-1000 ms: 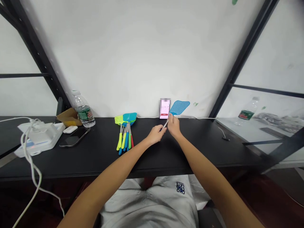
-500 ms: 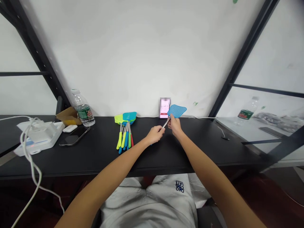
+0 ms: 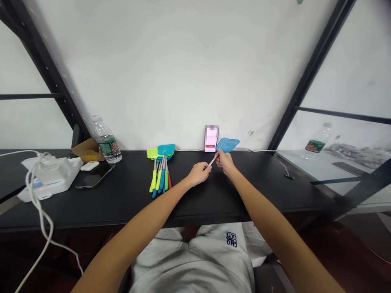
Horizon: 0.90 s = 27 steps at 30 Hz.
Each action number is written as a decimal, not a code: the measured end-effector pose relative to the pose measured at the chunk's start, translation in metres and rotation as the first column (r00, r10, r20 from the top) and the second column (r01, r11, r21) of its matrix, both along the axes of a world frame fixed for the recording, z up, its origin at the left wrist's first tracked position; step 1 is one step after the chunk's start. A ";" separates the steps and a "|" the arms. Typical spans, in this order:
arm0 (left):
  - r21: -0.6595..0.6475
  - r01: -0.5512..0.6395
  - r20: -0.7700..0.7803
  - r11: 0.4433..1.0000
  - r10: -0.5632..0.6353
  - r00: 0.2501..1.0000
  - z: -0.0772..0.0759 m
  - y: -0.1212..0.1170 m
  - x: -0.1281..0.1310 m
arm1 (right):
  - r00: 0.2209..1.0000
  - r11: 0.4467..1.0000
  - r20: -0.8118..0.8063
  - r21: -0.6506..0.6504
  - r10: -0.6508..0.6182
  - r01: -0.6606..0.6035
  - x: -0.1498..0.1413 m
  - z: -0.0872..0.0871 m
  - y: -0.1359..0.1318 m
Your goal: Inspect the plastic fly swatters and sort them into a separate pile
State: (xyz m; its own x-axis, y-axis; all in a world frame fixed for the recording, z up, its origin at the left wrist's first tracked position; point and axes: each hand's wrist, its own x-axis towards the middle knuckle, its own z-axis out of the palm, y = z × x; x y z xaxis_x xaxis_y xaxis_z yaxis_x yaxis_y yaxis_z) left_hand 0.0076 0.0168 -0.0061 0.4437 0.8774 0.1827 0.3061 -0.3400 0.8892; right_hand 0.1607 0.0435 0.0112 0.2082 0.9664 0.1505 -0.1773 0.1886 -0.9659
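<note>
A blue fly swatter (image 3: 227, 145) with a mesh head and a thin metal shaft is held slantwise over the black table, its head pointing up and right. My left hand (image 3: 199, 173) is closed round the lower end, where a bit of blue handle shows below the fingers. Close to the mesh head, my right hand (image 3: 225, 159) pinches the shaft. Left of my hands lies a pile of fly swatters (image 3: 161, 169) with green and blue heads and yellow, blue, green and red handles.
A phone with a lit screen (image 3: 211, 140) leans on the wall behind my hands. At left are a water bottle (image 3: 106, 142), a cardboard box (image 3: 88, 149), a dark phone (image 3: 95, 176), a white earphone case (image 3: 89, 166) and a white power strip (image 3: 50, 181) with cables.
The swatter's mesh head has turned slightly and looks narrower. Both hands keep their hold in nearly the same spot.
</note>
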 end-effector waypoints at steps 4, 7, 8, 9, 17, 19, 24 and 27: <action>0.017 0.025 -0.017 1.000 -0.025 1.000 0.000 -0.001 -0.001 | 0.998 0.998 0.013 -0.020 -0.054 0.054 0.001 -0.001 0.001; 0.028 0.028 -0.034 0.999 -0.027 0.999 0.001 -0.001 -0.001 | 0.996 0.997 0.039 -0.005 -0.078 0.078 0.002 -0.002 0.002; 0.043 0.024 -0.042 0.999 -0.022 0.999 0.002 -0.001 -0.001 | 0.996 0.997 0.047 0.004 -0.078 0.078 0.003 -0.002 0.002; 0.067 0.015 -0.051 0.998 -0.012 0.999 0.003 0.000 -0.001 | 0.996 0.997 0.053 0.013 -0.074 0.073 0.003 -0.002 0.002; 0.310 -0.069 -0.147 0.948 0.119 0.982 0.006 0.003 -0.004 | 0.998 0.995 0.051 0.086 0.037 -0.041 0.006 0.002 -0.001; 0.335 -0.073 -0.154 0.939 0.131 0.979 0.006 0.003 -0.005 | 0.994 0.997 0.095 0.043 0.062 -0.066 0.008 0.003 -0.003; 0.327 -0.042 -0.190 0.944 0.109 0.976 0.007 0.003 -0.007 | 0.981 0.990 0.137 0.001 0.139 -0.141 0.010 0.004 -0.006; 0.326 -0.037 -0.206 0.945 0.109 0.972 0.008 0.004 -0.007 | 0.978 0.987 0.142 0.027 0.151 -0.156 0.011 0.005 -0.006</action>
State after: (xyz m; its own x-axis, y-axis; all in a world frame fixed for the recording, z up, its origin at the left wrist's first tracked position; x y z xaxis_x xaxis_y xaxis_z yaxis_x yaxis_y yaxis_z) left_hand 0.0006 0.0209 0.0019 0.4410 0.8209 0.3628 0.5151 -0.5625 0.6468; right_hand 0.1719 0.0378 0.0159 0.0327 0.9783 0.2045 -0.0718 0.2064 -0.9758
